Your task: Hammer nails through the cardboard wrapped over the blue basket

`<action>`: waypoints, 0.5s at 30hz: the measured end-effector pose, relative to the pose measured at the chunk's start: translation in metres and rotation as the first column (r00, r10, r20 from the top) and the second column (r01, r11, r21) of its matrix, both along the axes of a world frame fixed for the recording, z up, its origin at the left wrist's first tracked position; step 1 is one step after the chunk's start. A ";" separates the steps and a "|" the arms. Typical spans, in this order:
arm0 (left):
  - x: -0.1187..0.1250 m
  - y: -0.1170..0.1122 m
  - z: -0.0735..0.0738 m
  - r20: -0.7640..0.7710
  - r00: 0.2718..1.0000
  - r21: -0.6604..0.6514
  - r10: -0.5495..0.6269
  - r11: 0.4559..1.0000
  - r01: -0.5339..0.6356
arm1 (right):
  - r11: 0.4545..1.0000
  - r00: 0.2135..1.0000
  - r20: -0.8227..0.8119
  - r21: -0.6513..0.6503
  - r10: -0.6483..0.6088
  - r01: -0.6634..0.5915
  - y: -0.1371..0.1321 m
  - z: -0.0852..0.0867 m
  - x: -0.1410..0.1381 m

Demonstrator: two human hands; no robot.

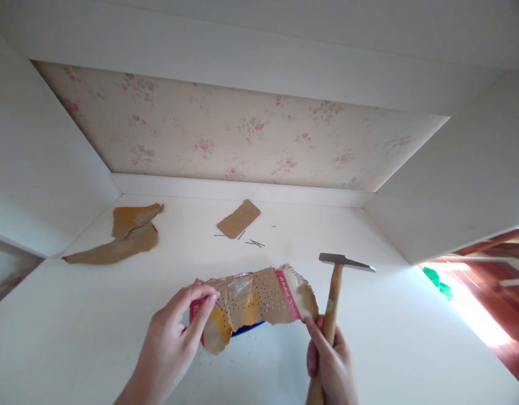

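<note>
A torn piece of brown cardboard packaging (263, 298), perforated with small holes and marked with red and yellow print, is held up between both hands over a white shelf surface (94, 326). My left hand (175, 343) pinches its left end with closed fingers. My right hand (330, 360) is wrapped round the wooden handle of a hammer (333, 298), whose steel head points right, and its thumb and finger also pinch the cardboard's right edge.
Two torn cardboard strips (124, 239) lie at the left of the shelf. A small perforated cardboard piece (239, 218) and a few loose nails (253, 243) lie near the back. Floral wallpaper (242, 135) backs the white cabinet. A red floor (495, 298) shows at right.
</note>
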State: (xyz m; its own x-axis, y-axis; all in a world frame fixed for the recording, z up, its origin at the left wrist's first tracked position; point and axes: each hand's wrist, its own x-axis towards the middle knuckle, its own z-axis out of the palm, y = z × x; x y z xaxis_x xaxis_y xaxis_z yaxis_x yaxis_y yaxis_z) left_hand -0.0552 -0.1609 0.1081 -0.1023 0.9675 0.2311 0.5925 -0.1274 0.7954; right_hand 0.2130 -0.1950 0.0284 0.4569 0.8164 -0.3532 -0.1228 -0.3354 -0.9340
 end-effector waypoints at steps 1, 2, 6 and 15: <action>0.005 0.003 0.003 0.011 0.999 -0.007 -0.044 0.999 0.044 | 1.000 1.000 -0.001 0.007 -0.002 0.002 0.000 0.001 0.000; 0.011 0.007 0.005 0.023 0.995 -0.016 -0.097 0.995 0.097 | 1.000 1.000 -0.001 0.013 -0.003 0.003 0.001 0.002 -0.001; 0.038 0.026 0.000 0.038 0.966 -0.017 -0.255 0.967 0.256 | 1.000 1.000 -0.007 0.022 -0.001 0.002 0.001 0.003 -0.001; 0.060 0.037 -0.017 -0.025 0.938 0.040 -0.347 0.937 0.348 | 1.000 1.000 -0.013 0.007 0.015 -0.015 -0.001 0.000 0.005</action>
State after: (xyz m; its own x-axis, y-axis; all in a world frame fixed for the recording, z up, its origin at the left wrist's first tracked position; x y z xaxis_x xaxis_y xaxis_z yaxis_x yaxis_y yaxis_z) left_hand 0.0049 -0.1235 0.0911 0.2426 0.9312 0.2721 0.5190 -0.3616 0.7745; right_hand 0.2175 -0.1965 0.0281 0.4400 0.8255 -0.3535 -0.1296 -0.3312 -0.9346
